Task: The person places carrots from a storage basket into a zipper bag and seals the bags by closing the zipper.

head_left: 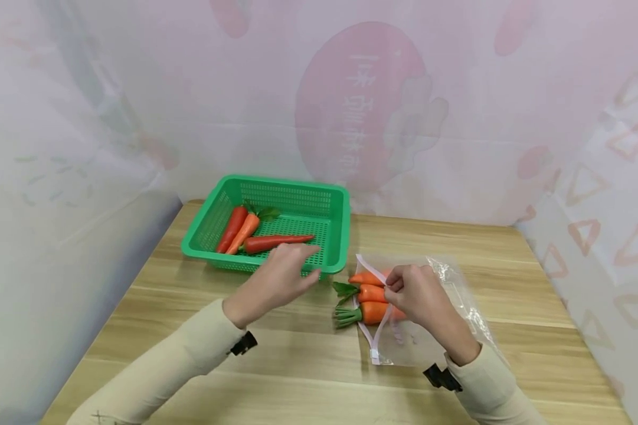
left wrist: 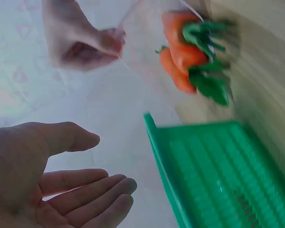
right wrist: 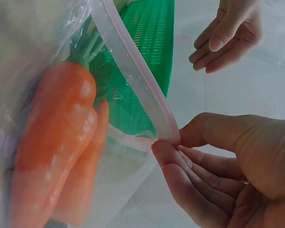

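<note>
My right hand (head_left: pixel 419 295) pinches the pink zip edge of a clear zip bag (head_left: pixel 430 348), lifting its upper side in the right wrist view. Three orange carrots (head_left: pixel 373 313) lie in the bag's mouth, their green tops sticking out to the left. My left hand (head_left: pixel 278 280) is over the near edge of the green basket (head_left: pixel 345 236), thumb apart from straight fingers, with nothing in it. Inside the basket are two red carrot-shaped vegetables (head_left: pixel 276 242) and an orange carrot (head_left: pixel 243 231) with green leaves.
The wooden table (head_left: pixel 297 378) carries the basket at its back left and the bag to the right. A printed cloth (head_left: pixel 372 106) hangs behind the table, and similar cloth (head_left: pixel 605 236) borders it on the sides. A black strap piece (head_left: pixel 244 343) sits at the left cuff.
</note>
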